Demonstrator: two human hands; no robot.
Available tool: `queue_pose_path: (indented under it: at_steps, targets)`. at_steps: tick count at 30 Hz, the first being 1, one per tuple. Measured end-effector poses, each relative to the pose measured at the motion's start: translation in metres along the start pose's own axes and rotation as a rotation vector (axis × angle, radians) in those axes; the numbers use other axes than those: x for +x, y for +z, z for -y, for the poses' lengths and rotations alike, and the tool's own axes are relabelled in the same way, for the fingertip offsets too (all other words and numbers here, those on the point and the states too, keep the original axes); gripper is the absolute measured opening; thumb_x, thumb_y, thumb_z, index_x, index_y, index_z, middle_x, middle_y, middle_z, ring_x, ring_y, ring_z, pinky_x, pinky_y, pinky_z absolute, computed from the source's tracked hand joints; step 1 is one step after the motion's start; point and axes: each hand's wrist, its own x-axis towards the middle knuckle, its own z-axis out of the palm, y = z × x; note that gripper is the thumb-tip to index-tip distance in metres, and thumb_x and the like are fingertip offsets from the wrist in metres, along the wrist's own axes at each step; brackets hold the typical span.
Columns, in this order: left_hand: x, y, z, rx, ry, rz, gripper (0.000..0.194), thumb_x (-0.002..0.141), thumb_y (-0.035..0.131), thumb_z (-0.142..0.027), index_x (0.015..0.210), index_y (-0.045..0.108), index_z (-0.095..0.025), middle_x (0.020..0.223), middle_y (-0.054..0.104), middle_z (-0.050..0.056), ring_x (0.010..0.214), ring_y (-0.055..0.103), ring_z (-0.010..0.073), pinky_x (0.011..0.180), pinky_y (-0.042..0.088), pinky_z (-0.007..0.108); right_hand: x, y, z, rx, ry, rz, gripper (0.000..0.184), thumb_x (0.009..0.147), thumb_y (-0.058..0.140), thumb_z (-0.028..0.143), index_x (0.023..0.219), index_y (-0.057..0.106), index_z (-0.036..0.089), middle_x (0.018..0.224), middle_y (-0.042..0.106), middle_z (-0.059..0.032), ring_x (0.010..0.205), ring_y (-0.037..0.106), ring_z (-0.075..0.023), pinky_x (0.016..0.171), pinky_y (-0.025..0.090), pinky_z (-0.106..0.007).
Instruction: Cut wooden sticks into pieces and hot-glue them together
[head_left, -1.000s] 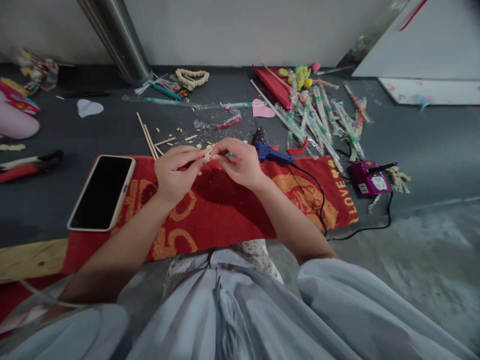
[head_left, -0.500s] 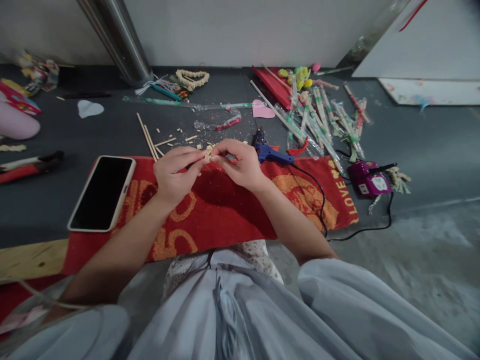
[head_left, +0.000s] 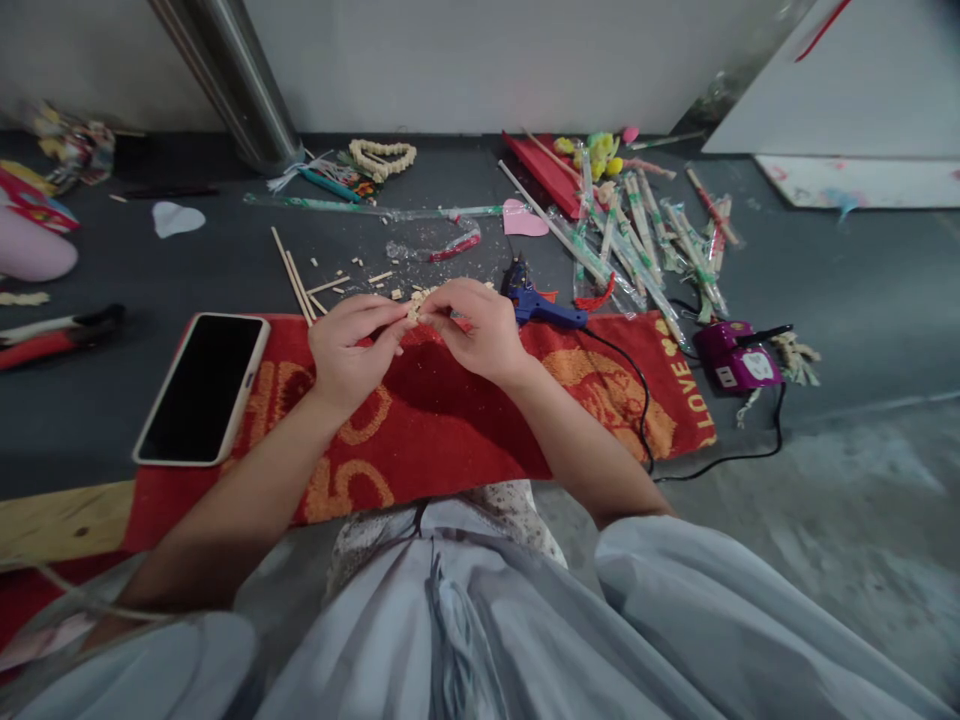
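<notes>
Between the fingertips of both hands is a small pale cluster of wooden stick pieces (head_left: 415,307), partly hidden by the fingers. My left hand (head_left: 351,345) pinches it from the left, and my right hand (head_left: 478,325) pinches it from the right. Both hands are above the near part of a red towel (head_left: 465,440) with orange patterns. Cut bits of stick (head_left: 381,277) and crumbs lie just beyond the fingers. Longer thin wooden sticks (head_left: 293,275) lie beyond my left hand. A blue glue gun (head_left: 544,308) rests right of my right hand, its black cord running right.
A phone (head_left: 204,388) lies on the towel's left end. Red-handled pliers (head_left: 64,333) are at far left. Wrapped chopsticks (head_left: 637,240) pile up at back right, near a purple plug block (head_left: 738,357). A heart-shaped stick frame (head_left: 382,158) sits by the metal post (head_left: 240,90).
The view has shifted very slightly. Both hands keep their pinch on the small cluster of stick pieces, with almost no visible movement.
</notes>
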Motion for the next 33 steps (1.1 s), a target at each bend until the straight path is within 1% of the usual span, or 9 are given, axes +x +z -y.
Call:
queue_pose_path:
  at_steps: [7,10,12,15,17,20,23,28,33]
  targets:
    - [0.001,0.000,0.001,-0.024,0.033,-0.009,0.007,0.079,0.072,-0.025,0.080,0.077,-0.022,0.076,0.075,0.001,0.069,0.067,0.0124,0.066,0.055,0.025,0.000,-0.001,0.000,0.015,0.031,0.038,0.014,0.094,0.050,0.018,0.085,0.061,0.017,0.082,0.069,-0.0026,0.080,0.063,-0.0130,0.076,0.050,-0.029]
    - [-0.001,-0.001,0.000,-0.055,-0.026,0.001,0.006,0.078,0.072,-0.026,0.079,0.077,-0.023,0.077,0.074,0.001,0.071,0.068,0.0137,0.066,0.055,0.026,0.000,-0.001,0.001,0.076,0.040,0.041,0.014,0.095,0.051,0.020,0.086,0.062,0.017,0.082,0.069,-0.0028,0.081,0.063,-0.0130,0.078,0.050,-0.028]
    - [-0.002,-0.001,-0.002,-0.100,-0.139,0.019,0.005,0.077,0.073,-0.027,0.078,0.077,-0.023,0.081,0.074,0.002,0.069,0.067,0.0133,0.062,0.054,0.026,0.001,-0.001,0.001,0.096,0.070,0.048,0.016,0.095,0.052,0.024,0.085,0.062,0.017,0.082,0.069,-0.0028,0.081,0.063,-0.0131,0.078,0.050,-0.029]
    - [-0.002,0.003,-0.006,-0.274,-0.399,0.019,0.006,0.076,0.075,-0.028,0.079,0.076,-0.023,0.087,0.072,0.002,0.055,0.060,0.0078,0.046,0.046,0.021,0.002,-0.001,0.003,0.079,0.163,0.052,0.020,0.095,0.053,0.031,0.085,0.063,0.018,0.082,0.069,-0.0029,0.080,0.063,-0.0130,0.077,0.050,-0.028]
    - [0.002,0.005,-0.011,-0.457,-0.595,0.021,0.007,0.076,0.075,-0.027,0.080,0.074,-0.022,0.080,0.070,0.000,0.045,0.054,0.0046,0.038,0.038,0.019,0.003,-0.001,0.004,0.055,0.229,0.042,0.021,0.095,0.053,0.034,0.088,0.064,0.018,0.084,0.069,-0.0032,0.080,0.063,-0.0129,0.077,0.050,-0.029]
    - [0.011,0.005,-0.018,-0.697,-0.905,0.086,0.006,0.078,0.074,-0.025,0.078,0.071,-0.019,0.061,0.061,-0.003,0.040,0.047,0.0035,0.034,0.032,0.016,0.004,-0.002,0.004,0.020,0.253,0.032,0.020,0.095,0.053,0.034,0.092,0.066,0.018,0.087,0.069,-0.0032,0.081,0.062,-0.0126,0.078,0.051,-0.028]
    - [0.019,0.003,-0.023,-0.886,-1.114,0.117,0.009,0.079,0.074,-0.021,0.075,0.067,-0.016,0.062,0.060,-0.003,0.040,0.043,0.0011,0.032,0.029,0.012,0.004,-0.002,0.003,-0.010,0.229,0.051,0.015,0.095,0.053,0.028,0.095,0.065,0.018,0.087,0.069,-0.0028,0.081,0.062,-0.0125,0.077,0.051,-0.028]
    - [0.021,-0.001,-0.023,-1.116,-1.230,0.168,0.011,0.078,0.074,-0.018,0.079,0.065,-0.012,0.067,0.058,-0.004,0.041,0.041,-0.0007,0.030,0.025,0.009,0.004,0.000,0.002,-0.017,0.190,0.059,0.012,0.091,0.054,0.017,0.096,0.065,0.019,0.082,0.066,-0.0013,0.079,0.061,-0.0124,0.076,0.051,-0.027]
    - [0.020,-0.001,-0.025,-1.152,-1.274,0.215,0.017,0.080,0.072,-0.019,0.071,0.061,-0.011,0.067,0.055,-0.004,0.038,0.035,-0.0020,0.028,0.022,0.008,0.004,-0.001,0.001,-0.013,0.204,0.073,0.013,0.092,0.054,0.017,0.099,0.064,0.020,0.086,0.067,-0.0020,0.083,0.061,-0.0136,0.079,0.051,-0.029]
